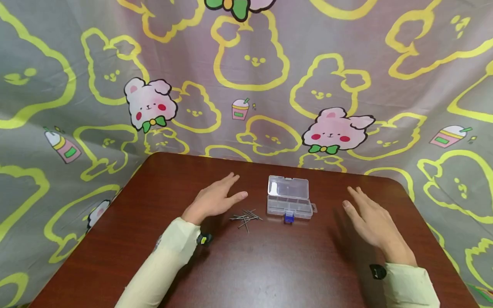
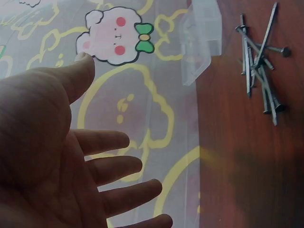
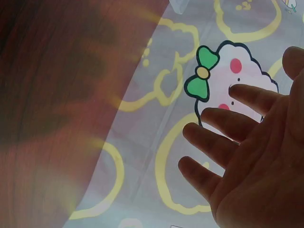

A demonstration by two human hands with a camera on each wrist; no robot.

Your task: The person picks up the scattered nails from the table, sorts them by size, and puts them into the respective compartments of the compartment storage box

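Note:
A small pile of metal nails [image 1: 245, 217] lies on the table, crossing one another; the left wrist view shows their flat heads and long shanks [image 2: 259, 66]. To the right of the pile stands a clear plastic compartment box [image 1: 289, 208] with its lid [image 1: 289, 187] raised and a blue piece [image 1: 289, 217] at its front. My left hand [image 1: 216, 197] hovers beside the nails, fingers extended, holding nothing. My right hand [image 1: 375, 222] is held to the right of the box, its fingers spread and relaxed, with nothing in its grasp.
The dark reddish-brown table [image 1: 246, 269] has rounded far corners. A grey curtain [image 1: 254, 51] with yellow outlines and bunny prints hangs behind it and along both sides. Each wrist wears a dark strapped device below the hand.

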